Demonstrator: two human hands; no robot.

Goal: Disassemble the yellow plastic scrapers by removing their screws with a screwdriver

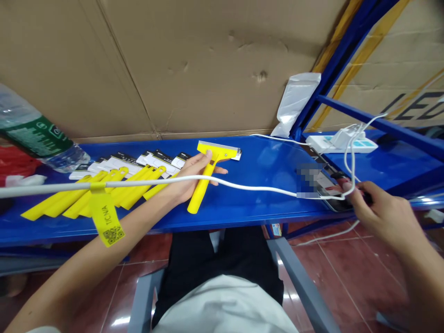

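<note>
The yellow scraper (208, 170) sits head-far, pinched under the left hand (190, 170)'s thumb (probably for steadiness), while the right hand (385, 208) clasps a dark tool (342, 176).

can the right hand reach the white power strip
Probably yes: the power strip lies just beyond the right hand, though a white cable loops between them, and the hand seems to hold a dark object.

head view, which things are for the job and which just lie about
Likely for the job:
yellow scraper, in the left grip
row of yellow handles
white packets
dark item in the right grip, too unclear to name

Seemingly just lying about:
water bottle
power strip
white pouch
</note>
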